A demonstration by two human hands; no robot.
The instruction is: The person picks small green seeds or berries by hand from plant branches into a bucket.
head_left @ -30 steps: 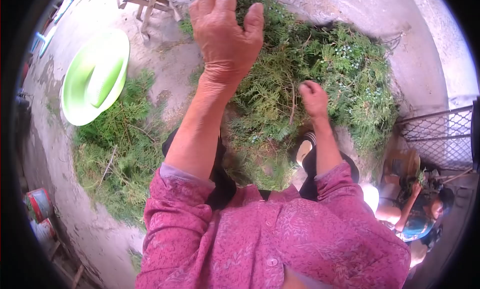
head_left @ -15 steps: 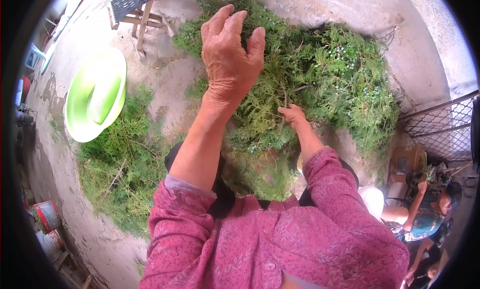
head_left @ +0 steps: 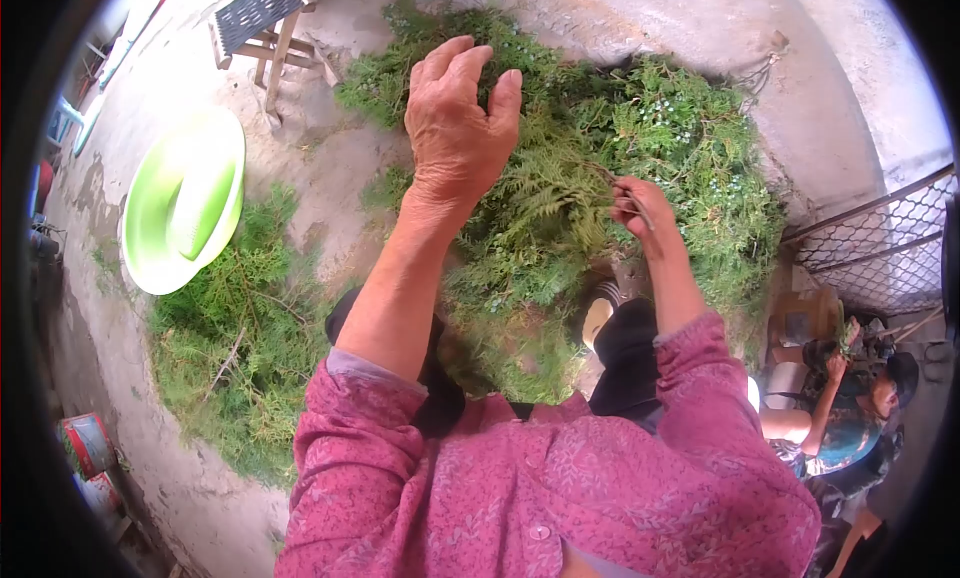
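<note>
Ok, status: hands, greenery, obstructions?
Left hand open above heap of green feathery sprigs. Right hand pinching thin brown twig. Lime-green plastic basin well aside.

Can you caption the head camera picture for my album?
Right hand grips a twig from the green branch pile while the left hand hangs open above it.

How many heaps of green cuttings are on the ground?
2. The large heap lies straight ahead, where the right hand grips it; the smaller heap is to the left, below the green basin. Others may be hidden from view.
</note>
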